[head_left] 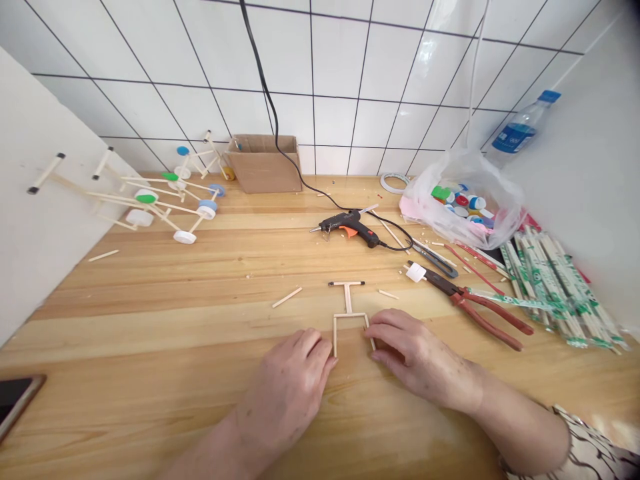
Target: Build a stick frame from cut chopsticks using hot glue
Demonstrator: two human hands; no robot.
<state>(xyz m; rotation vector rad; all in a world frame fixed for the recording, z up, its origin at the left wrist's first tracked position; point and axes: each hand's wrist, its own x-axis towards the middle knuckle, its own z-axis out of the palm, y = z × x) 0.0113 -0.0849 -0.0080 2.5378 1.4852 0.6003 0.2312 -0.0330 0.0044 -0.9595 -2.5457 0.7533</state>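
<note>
Two hands half-open, left hand (285, 393) and right hand (420, 360), fingertips touching opposite legs of a wooden stick frame (347, 298)

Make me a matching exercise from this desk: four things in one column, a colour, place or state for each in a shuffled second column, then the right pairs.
Things:
1. glue gun
2. pliers
3. bottle caps
4. stick frame

Descriptions:
A. inside a plastic bag
B. red handles
C. between the left hand and the right hand
D. black with an orange trigger

Pairs: 1-D, 2-B, 3-A, 4-C
</note>
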